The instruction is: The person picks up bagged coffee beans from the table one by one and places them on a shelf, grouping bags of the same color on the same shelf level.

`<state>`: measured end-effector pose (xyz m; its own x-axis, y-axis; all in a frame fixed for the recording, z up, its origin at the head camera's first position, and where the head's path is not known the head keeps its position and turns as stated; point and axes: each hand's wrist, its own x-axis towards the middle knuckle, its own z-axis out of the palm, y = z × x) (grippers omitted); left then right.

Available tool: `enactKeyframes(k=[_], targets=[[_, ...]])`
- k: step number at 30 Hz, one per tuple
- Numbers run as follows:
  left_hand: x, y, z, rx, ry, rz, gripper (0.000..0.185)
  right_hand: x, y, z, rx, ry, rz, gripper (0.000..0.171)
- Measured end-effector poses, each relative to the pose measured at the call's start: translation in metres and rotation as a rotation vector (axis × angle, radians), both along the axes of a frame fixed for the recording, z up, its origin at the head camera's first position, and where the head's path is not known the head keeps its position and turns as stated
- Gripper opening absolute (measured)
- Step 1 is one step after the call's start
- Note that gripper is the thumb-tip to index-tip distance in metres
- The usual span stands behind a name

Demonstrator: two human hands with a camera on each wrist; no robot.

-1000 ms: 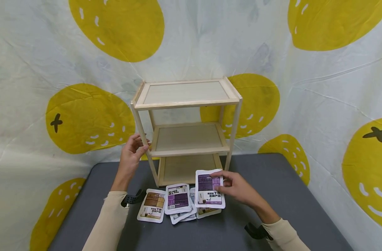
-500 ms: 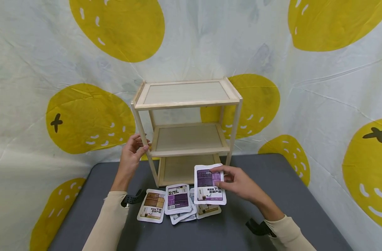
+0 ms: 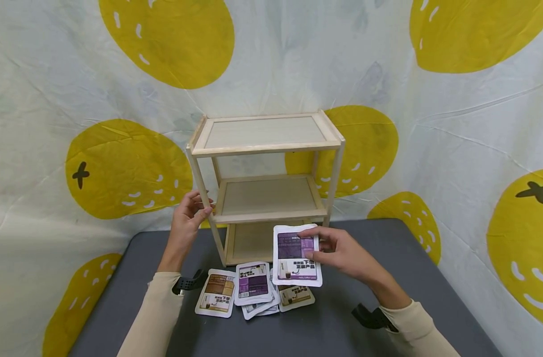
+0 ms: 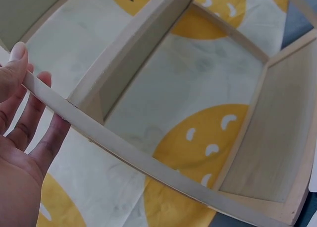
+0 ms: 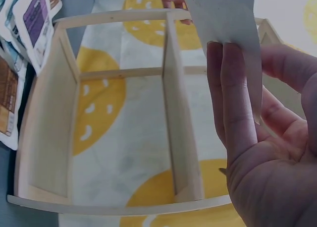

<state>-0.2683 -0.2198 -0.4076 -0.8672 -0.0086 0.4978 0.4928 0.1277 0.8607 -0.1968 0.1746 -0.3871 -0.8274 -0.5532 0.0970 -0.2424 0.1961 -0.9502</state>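
Left hand [image 3: 188,218]: thumb and fingers wrapped on the front post [image 3: 197,177] of the shelf rack [image 3: 267,131], apart from the other hand.
Right hand [image 3: 342,254]: pinching a purple pouch [image 3: 291,254] by its side.
Purple pouch: just left of the right hand, up off the grey table [image 3: 387,258]; I can't see what's inside.
Shelf rack: wooden, with three boards, mostly between the hands.
Pile: between the hands, nearer the person: a brown pouch [image 3: 216,292], a second purple one [image 3: 252,284] on some others, and a tan one [image 3: 296,296].
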Motion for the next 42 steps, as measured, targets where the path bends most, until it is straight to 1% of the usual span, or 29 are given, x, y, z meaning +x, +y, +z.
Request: enactKeyframes(k=[6,15,21,29,36,42], targets=[[0.0,0.0,0.0,0.001,0.006,-0.001,0.043,-0.001,0.001,0.009,-0.045,-0.009,0.035,0.043],[-0.002,-0.001,0.0,0.008,0.012,-0.005,0.042,-0.003,-0.001,0.025,-0.057,0.016,0.068,0.044],[-0.002,-0.002,0.0,0.013,0.001,-0.003,0.042,-0.003,-0.002,0.037,-0.036,0.044,0.05,0.045],[-0.002,-0.001,-0.001,0.009,0.006,-0.006,0.042,-0.003,-0.003,0.051,-0.05,0.064,0.041,0.046],[-0.002,-0.001,0.0,0.013,0.025,-0.015,0.043,-0.004,-0.001,0.062,-0.043,0.088,0.024,0.045],[-0.001,0.0,0.001,-0.003,0.03,-0.007,0.043,-0.005,0.002,0.074,-0.049,0.093,0.034,0.045]])
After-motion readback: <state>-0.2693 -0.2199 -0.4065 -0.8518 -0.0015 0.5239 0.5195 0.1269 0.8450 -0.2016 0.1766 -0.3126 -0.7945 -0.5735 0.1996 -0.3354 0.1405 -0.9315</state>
